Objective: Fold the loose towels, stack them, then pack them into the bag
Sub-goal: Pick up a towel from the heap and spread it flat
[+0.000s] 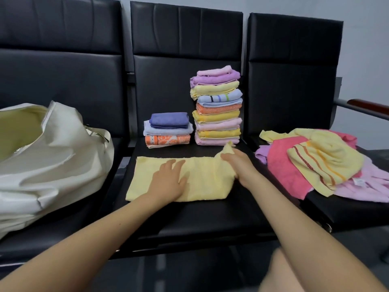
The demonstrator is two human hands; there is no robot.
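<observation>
1. Open bag (pixel 42 144) lies left on the bench (pixel 200 218), mouth ready for packing.
2. Left hand (pixel 168 182) lies flat, pinning the yellow towel (pixel 202 182).
3. Right hand (pixel 237 163) pinches its right end, likely to fold.
4. Stacks (pixel 216 108) wait behind; loose towels (pixel 315 163) right.

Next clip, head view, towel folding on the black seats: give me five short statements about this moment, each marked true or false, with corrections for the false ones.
1. The left hand lies flat on the pale yellow towel spread on the middle black seat. True.
2. The right hand holds nothing. False: it grips that towel's right end.
3. The cream canvas bag stands on the right seat. False: on the left one.
4. The taller folded stack stands right of the shorter folded stack. True.
5. The loose towel heap lies inside the bag. False: on the right seat.
</observation>
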